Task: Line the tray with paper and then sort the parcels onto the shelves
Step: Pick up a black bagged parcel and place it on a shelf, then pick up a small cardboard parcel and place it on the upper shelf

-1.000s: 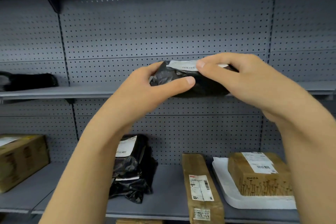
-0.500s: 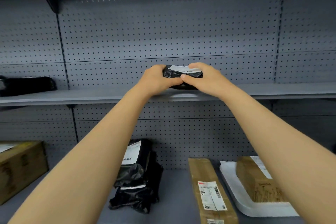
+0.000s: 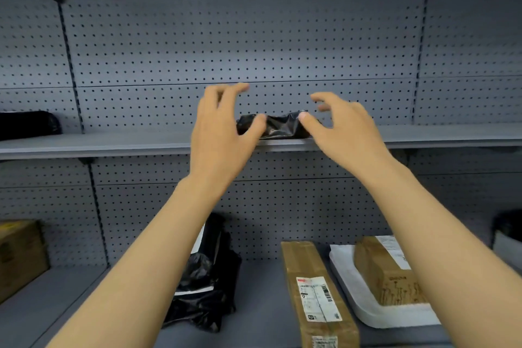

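A small black plastic parcel (image 3: 279, 126) lies on the upper grey shelf (image 3: 113, 143), near its front edge. My left hand (image 3: 223, 127) hovers at its left end with fingers spread, holding nothing. At the parcel's right end my right hand (image 3: 341, 127) is open too, its thumb close to the bag. On the lower shelf (image 3: 260, 285), a white tray (image 3: 364, 305) lined with paper carries a brown cardboard parcel (image 3: 387, 271).
On the lower shelf are a pile of black bag parcels (image 3: 206, 285), a long brown box (image 3: 316, 291) with labels and a cardboard box (image 3: 19, 254) at far left. Another black parcel (image 3: 28, 124) sits far left on the upper shelf. A dark bin (image 3: 508, 237) shows at right.
Both hands carried the black parcel forward, set it on the upper shelf, then let go and opened beside it.
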Tool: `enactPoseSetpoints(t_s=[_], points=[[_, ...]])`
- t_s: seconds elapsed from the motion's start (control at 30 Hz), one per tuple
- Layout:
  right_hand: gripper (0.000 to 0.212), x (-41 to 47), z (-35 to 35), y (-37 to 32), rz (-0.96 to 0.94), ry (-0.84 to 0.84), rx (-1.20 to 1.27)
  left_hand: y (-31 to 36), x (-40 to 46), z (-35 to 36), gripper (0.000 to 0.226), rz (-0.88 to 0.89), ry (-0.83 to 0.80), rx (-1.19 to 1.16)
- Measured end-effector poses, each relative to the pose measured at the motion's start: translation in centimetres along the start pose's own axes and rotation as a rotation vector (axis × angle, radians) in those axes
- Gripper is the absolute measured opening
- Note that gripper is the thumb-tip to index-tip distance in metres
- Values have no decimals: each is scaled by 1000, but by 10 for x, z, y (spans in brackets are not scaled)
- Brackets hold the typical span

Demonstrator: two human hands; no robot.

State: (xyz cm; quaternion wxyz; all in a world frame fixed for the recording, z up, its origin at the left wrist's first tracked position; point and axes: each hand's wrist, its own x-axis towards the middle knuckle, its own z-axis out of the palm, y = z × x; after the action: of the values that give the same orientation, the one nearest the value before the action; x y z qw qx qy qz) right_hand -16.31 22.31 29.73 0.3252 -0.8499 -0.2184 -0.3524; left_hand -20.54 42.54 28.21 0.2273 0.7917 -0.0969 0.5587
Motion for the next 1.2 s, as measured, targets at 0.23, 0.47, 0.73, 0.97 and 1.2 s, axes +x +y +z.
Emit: enactPoseSetpoints(t_s=[0.23, 0.47, 0.73, 0.97, 1.2], points=[[18, -110, 27, 44, -294, 399, 202, -22, -138, 34, 18, 207, 92, -165], [19, -172, 98, 115, 146, -6, 205, -21, -217, 93, 35, -302, -320, -163], [41, -228, 140, 167, 533, -439, 140, -9, -285, 143, 58, -997, -684, -243], [46, -245, 162, 173, 639, -536, 157, 10, -320, 166, 40, -1280, -669, -452], [41, -254, 156, 159, 684, -424, 258, 16, -318, 144, 34, -1330, -494, -622]])
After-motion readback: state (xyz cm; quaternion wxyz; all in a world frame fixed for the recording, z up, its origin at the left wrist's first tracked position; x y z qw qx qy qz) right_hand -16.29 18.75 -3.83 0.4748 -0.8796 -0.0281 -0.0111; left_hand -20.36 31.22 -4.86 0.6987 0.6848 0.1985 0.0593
